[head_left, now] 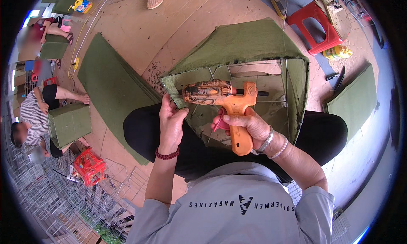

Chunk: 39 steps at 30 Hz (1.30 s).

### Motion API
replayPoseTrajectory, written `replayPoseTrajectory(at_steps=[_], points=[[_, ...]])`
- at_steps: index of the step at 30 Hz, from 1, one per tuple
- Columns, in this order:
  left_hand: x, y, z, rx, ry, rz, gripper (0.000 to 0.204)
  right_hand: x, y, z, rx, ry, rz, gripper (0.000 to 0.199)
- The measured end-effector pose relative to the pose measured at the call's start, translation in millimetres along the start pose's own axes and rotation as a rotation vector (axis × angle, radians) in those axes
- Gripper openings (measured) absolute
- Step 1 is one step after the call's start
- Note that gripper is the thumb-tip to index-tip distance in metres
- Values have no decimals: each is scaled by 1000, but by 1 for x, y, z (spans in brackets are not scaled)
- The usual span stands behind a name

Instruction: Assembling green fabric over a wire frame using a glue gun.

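Note:
An orange hot glue gun (236,103), stained dark along its barrel, is gripped by my right hand (251,126), with fingers at its red trigger. A dark glue stick (263,93) juts from its back end. The nozzle points left at the edge of green mesh fabric (176,88). My left hand (171,116) pinches that fabric edge between thumb and fingers. The fabric covers a wire frame (286,85) resting over my lap, with its open side toward me. Dark residue marks the fabric's rim.
Green fabric sheets (111,80) lie on the floor at left, with another green piece (355,100) at right. A red stool (314,26) stands at far right. Two co-workers sit at left, one beside a green covered box (70,123). Wire frames (46,193) pile up near lower left.

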<state>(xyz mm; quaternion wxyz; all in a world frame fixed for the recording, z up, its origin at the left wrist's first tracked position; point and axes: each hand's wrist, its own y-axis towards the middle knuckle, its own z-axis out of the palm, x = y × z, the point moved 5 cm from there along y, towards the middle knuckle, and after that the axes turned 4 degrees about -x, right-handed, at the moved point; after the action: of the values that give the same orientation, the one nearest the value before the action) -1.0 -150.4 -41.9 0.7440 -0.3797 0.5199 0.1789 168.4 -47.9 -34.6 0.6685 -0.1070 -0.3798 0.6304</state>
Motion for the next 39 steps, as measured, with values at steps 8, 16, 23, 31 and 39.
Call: replayPoseTrajectory(at_steps=[8, 16, 23, 31, 39], points=[[4, 7, -1, -22, -136, -50, 49, -2, -3, -5, -7, 0, 22, 30], [4, 7, 6, -24, -139, -62, 49, -2, -1, -6, -11, 13, 1, 28], [6, 6, -1, -36, -140, -87, 50, -1, 5, -1, -5, -63, -110, 29], [8, 13, 11, 10, -196, -66, 46, 15, -20, -2, -48, 141, -190, 28], [-4, 24, 7, 38, -187, 21, 56, 124, -108, 10, 39, -84, -476, 51]])
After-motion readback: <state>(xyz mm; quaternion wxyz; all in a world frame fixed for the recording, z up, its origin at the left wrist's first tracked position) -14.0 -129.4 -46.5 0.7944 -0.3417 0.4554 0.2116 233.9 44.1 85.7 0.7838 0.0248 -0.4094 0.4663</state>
